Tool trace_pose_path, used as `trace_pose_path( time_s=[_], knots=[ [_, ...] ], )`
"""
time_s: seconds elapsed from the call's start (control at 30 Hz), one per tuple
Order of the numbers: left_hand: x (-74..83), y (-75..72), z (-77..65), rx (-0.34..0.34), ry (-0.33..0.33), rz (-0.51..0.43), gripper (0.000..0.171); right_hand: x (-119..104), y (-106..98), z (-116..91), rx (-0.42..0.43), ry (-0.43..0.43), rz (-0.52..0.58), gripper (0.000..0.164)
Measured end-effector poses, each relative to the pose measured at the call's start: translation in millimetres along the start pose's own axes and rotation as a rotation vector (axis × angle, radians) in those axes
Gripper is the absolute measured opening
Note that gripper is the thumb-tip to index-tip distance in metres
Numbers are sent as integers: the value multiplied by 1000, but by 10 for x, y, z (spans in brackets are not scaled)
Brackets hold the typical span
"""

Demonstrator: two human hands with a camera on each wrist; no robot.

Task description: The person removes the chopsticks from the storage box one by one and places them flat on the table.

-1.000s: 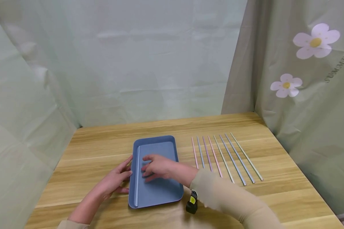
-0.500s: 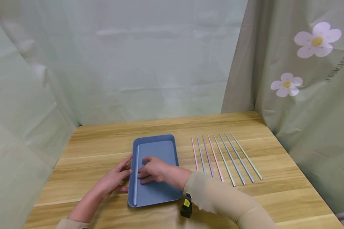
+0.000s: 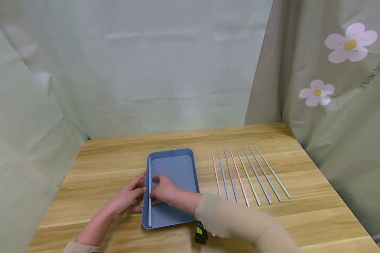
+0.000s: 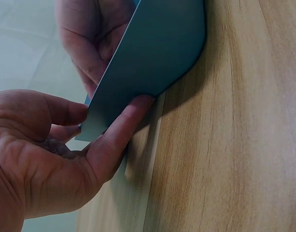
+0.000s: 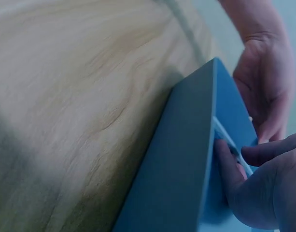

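Note:
In the head view, a slim silvery-blue chopstick (image 3: 150, 214) lies lengthwise along the left side of a blue tray (image 3: 174, 218). My right hand (image 3: 165, 189) reaches into the tray from the right and pinches this chopstick around its middle. The right wrist view has my thumb and fingers on either side of the chopstick (image 5: 225, 133). From outside, my left hand (image 3: 128, 198) rests its extended fingers against the tray's left wall; the left wrist view has fingertips at the rim and another digit low on the wall. Whether a second chopstick lies beneath the first I cannot tell.
Several metallic chopsticks (image 3: 247, 172) in pink, blue, purple and green lie spaced in a row right of the tray. They stand on a wooden table (image 3: 107, 158). Pale curtains (image 3: 177, 70) hang at the back and sides. A black device (image 3: 201, 236) sits at my right wrist.
My right hand has moved left within the tray and its fingers have closed on the chopstick. The chopstick has shifted slightly left and away. My left hand has stayed in place.

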State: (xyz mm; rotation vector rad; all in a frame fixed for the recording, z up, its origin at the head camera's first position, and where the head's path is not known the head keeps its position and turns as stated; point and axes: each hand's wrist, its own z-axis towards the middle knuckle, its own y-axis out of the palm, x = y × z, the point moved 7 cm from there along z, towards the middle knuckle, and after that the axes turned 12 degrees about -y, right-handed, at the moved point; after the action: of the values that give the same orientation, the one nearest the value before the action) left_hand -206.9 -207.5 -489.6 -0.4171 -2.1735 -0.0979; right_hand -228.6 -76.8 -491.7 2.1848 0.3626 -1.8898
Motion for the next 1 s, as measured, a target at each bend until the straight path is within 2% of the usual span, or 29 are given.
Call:
trace_pose_path(
  time_s=[0.2,0.43,0.77,1.0],
  knots=[
    [19,10,7,-7,5,15,67,-8,9,16,20,-45,-70,69],
    [14,-6,-1,21,-15,11,66,-14,-48,16,0,-73,-10,76],
    [16,-3,-10,24,-8,-5,67,-119,-360,-8,-60,-65,2,74],
    [22,0,-19,23,4,-7,67,-261,-643,-97,-76,-92,43,75]
  ],
)
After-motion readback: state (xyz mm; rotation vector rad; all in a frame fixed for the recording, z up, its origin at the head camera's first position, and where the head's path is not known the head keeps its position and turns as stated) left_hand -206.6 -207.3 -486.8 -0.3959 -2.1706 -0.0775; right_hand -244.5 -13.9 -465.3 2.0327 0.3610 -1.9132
